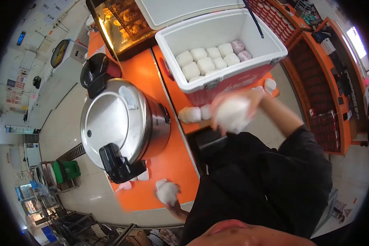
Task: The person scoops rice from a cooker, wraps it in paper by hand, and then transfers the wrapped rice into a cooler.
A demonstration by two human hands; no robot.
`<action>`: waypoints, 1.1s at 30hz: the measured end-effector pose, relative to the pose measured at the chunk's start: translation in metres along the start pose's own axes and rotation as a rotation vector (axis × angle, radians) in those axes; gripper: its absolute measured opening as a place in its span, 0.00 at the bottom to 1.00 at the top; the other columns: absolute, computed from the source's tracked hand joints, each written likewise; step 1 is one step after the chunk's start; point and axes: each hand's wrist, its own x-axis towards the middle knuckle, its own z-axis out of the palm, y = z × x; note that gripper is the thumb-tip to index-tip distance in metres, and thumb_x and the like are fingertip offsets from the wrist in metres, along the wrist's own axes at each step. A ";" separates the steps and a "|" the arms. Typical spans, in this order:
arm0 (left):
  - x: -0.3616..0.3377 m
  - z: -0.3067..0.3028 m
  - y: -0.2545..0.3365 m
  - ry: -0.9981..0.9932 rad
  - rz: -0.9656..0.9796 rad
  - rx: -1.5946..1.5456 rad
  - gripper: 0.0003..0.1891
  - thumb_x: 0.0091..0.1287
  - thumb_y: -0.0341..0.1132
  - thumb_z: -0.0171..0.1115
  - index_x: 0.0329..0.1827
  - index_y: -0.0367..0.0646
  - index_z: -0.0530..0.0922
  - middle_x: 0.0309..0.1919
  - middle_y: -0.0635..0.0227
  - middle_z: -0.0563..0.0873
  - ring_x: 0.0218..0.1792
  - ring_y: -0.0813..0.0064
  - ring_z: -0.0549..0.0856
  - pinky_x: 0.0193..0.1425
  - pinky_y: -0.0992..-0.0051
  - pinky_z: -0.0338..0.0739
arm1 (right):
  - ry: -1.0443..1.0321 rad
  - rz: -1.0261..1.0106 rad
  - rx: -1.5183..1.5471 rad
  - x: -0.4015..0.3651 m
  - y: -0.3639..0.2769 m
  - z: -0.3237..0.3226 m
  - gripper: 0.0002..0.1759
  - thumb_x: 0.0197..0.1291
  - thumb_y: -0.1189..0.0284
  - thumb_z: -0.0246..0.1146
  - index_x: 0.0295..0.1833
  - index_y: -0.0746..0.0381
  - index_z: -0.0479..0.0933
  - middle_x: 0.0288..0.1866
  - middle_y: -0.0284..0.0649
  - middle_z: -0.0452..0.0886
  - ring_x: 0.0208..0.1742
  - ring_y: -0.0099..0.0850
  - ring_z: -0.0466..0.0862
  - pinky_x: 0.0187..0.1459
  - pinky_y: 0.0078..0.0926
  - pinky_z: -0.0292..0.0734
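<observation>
My right hand [256, 100] is wrapped round a white paper-wrapped bundle [233, 112], in front of the cooler and blurred by motion. Lower left, my left hand [177, 207] grips another white wrapped bundle [167, 192] over the orange counter [160, 158]; it is blurred too. The open white and red cooler [197, 39] holds several similar bundles [206, 64], two of them with reddish print [238, 46]. More wrapped bundles [190, 115] sit on the counter beside the cooler, and one bundle [269, 85] lies near its right corner.
A large steel rice cooker [106, 119] with its lid closed stands on the counter. Behind it are a dark-lidded pot [95, 69] and a lit food display case [123, 20]. White scoops or paper pieces [143, 172] lie by the cooker's base. Orange shelving [315, 90] stands right.
</observation>
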 end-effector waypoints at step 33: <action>0.250 0.488 -0.036 -0.943 0.165 1.355 0.18 0.71 0.30 0.50 0.63 0.38 0.70 0.61 0.52 0.75 0.63 0.54 0.74 0.68 0.63 0.65 | 0.496 0.607 -1.388 -0.058 0.002 -0.351 0.44 0.43 0.71 0.63 0.70 0.64 0.58 0.66 0.61 0.64 0.65 0.57 0.67 0.60 0.53 0.69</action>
